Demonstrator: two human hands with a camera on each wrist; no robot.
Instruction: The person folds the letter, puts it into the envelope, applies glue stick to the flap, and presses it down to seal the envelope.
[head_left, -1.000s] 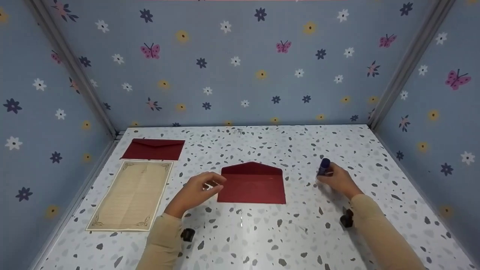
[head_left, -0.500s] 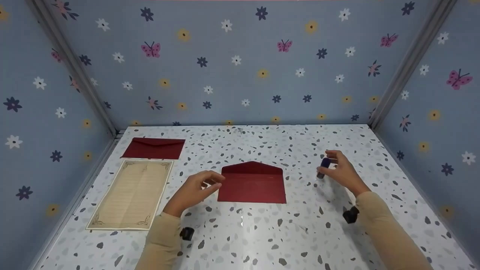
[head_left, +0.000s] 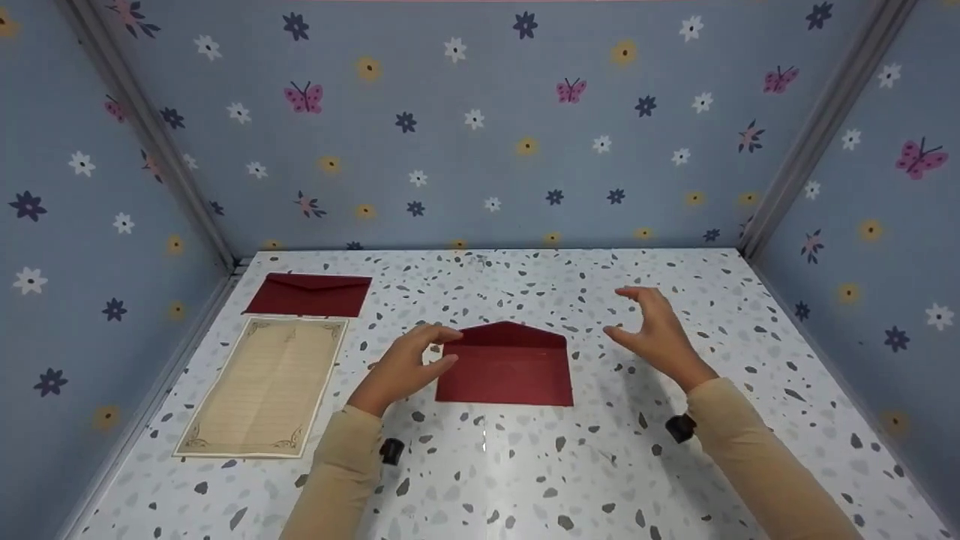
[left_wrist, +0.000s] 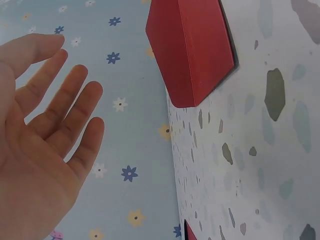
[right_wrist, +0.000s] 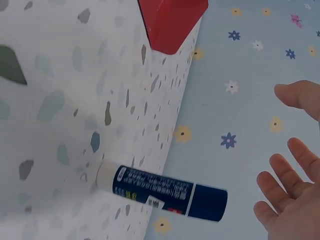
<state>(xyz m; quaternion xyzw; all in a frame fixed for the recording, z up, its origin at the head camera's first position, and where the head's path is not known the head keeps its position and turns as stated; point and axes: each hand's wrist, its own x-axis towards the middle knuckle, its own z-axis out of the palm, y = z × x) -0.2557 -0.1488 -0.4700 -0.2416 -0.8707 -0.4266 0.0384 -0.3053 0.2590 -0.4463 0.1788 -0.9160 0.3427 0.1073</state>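
Left sleeve: long, plain tan, light creases across forearm, cuff ending at wrist. Right sleeve: matching tan, smoother surface. Small black blocky unit beside left cuff; similar black unit beside right cuff. Left hand, right hand: bare.

Back wall: blue-grey, patterned with flowers and pink butterflies, across my far view.
Side walls: same print.
Corner posts: grey, slanted in my view.
Tabletop: white, grey-flecked; I note a pale sheen.
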